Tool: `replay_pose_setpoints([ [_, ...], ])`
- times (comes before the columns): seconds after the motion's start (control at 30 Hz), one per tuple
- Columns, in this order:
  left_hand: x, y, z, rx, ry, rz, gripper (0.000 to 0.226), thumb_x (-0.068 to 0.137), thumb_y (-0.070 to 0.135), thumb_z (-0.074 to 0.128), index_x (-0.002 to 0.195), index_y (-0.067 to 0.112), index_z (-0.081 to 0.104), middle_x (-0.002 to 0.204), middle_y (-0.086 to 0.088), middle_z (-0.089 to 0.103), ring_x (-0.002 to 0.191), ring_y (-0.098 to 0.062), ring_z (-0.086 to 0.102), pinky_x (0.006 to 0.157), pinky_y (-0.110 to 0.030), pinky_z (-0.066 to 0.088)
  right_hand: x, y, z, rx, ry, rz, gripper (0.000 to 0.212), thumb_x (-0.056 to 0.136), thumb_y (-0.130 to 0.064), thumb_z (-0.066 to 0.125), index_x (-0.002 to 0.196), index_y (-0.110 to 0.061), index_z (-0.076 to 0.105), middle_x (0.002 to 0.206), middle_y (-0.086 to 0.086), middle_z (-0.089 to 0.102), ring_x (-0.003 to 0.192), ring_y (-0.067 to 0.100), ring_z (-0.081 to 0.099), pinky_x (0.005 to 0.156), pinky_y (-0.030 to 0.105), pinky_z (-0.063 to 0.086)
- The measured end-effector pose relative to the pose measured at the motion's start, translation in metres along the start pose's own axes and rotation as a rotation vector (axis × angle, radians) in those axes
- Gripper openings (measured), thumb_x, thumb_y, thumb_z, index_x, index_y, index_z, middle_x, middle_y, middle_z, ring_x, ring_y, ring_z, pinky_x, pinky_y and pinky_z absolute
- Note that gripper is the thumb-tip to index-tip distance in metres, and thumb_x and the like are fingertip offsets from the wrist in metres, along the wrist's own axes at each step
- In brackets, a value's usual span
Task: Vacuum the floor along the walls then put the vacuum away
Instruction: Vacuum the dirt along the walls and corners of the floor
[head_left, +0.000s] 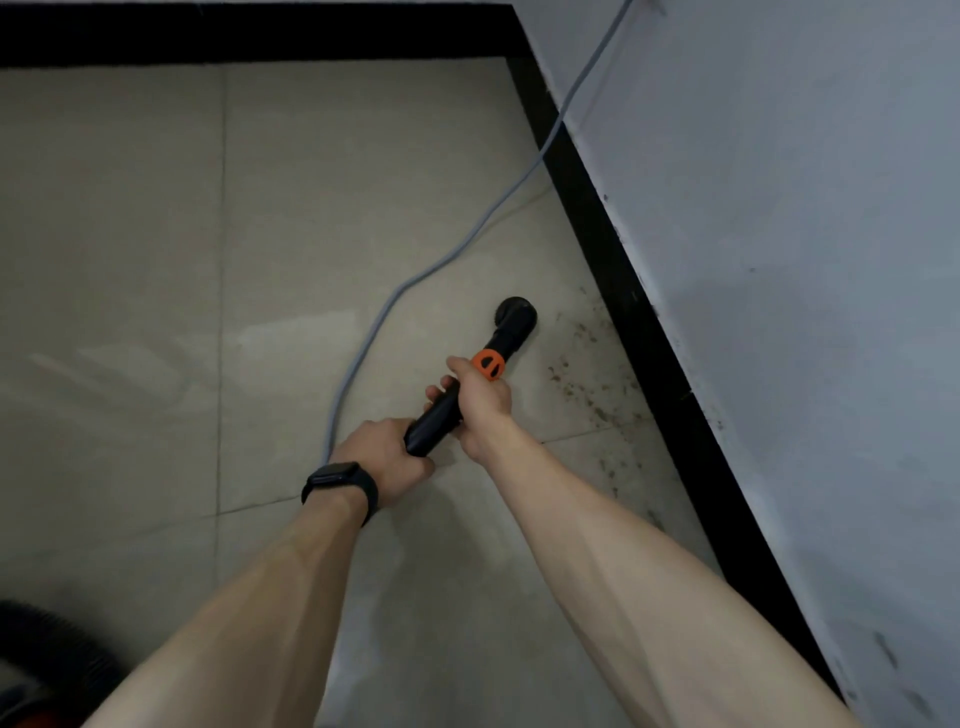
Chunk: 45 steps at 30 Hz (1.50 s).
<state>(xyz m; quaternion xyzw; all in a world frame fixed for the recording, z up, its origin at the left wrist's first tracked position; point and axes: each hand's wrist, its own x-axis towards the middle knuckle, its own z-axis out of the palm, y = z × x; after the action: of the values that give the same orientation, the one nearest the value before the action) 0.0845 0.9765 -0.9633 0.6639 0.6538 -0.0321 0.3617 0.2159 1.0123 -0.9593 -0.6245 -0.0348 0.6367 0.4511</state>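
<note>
Both hands hold a black vacuum wand (498, 343) with an orange collar, pointed down at the beige tiled floor (130, 260). My left hand (387, 460), with a black watch on the wrist, grips the wand's near end. My right hand (480, 397) is wrapped around the wand just below the orange collar. The round black nozzle (516, 312) rests on the floor a short way from the black baseboard (639, 332). Brown dirt specks (587, 379) lie scattered between the nozzle and the baseboard.
A grey cord (462, 244) runs down the white wall (779, 234) on the right and curls across the floor toward my left wrist. Another black baseboard (249, 36) crosses the far side. A ribbed black hose and an orange part of the vacuum (47, 670) show at bottom left.
</note>
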Motion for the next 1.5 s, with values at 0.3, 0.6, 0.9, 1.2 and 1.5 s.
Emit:
replay_pose_setpoints([
  [0.3,0.002,0.030,0.000,-0.021,-0.063,0.013,0.021,0.057,0.037,0.061,0.074,0.025,0.061,0.066,0.001,0.067,0.058,-0.020,0.065,0.053,-0.031,0.053,0.002,-0.018,-0.009,0.101,0.165,-0.007,0.010,0.090,-0.011,0.067,0.089,-0.008,0.058,0.061,0.003,0.054,0.039,0.018,0.051,0.048,0.029,0.050],
  [0.6,0.018,0.072,0.022,0.069,0.001,0.077,0.012,0.067,0.037,0.056,0.073,0.028,0.051,0.075,0.001,0.064,0.067,-0.024,0.063,0.055,-0.028,0.047,0.023,-0.044,-0.038,0.184,0.240,-0.012,0.013,0.083,-0.010,0.067,0.079,-0.008,0.055,0.046,0.000,0.050,0.035,0.018,0.042,0.044,0.025,0.042],
  [0.9,0.044,0.088,0.027,0.042,0.015,0.089,0.011,0.067,0.037,0.057,0.071,0.028,0.052,0.067,0.004,0.060,0.059,-0.019,0.058,0.051,-0.026,0.042,0.044,-0.061,-0.043,0.135,0.290,-0.099,0.008,0.081,-0.009,0.066,0.082,-0.007,0.058,0.049,0.001,0.054,0.036,0.017,0.045,0.044,0.026,0.045],
  [1.2,0.066,0.094,0.045,0.030,0.039,0.105,0.011,0.069,0.041,0.053,0.075,0.033,0.051,0.068,0.008,0.058,0.059,-0.015,0.056,0.051,-0.026,0.039,0.066,-0.067,-0.054,0.057,0.334,-0.199,0.006,0.083,-0.011,0.065,0.085,-0.008,0.060,0.053,0.001,0.056,0.038,0.016,0.049,0.045,0.028,0.048],
  [1.5,0.087,0.098,0.047,-0.028,0.062,0.110,0.015,0.067,0.045,0.056,0.078,0.035,0.054,0.065,0.008,0.061,0.057,-0.017,0.058,0.050,-0.027,0.043,0.091,-0.073,-0.056,-0.064,0.272,-0.279,0.012,0.089,-0.017,0.067,0.089,-0.009,0.058,0.060,0.002,0.060,0.042,0.017,0.058,0.049,0.030,0.052],
])
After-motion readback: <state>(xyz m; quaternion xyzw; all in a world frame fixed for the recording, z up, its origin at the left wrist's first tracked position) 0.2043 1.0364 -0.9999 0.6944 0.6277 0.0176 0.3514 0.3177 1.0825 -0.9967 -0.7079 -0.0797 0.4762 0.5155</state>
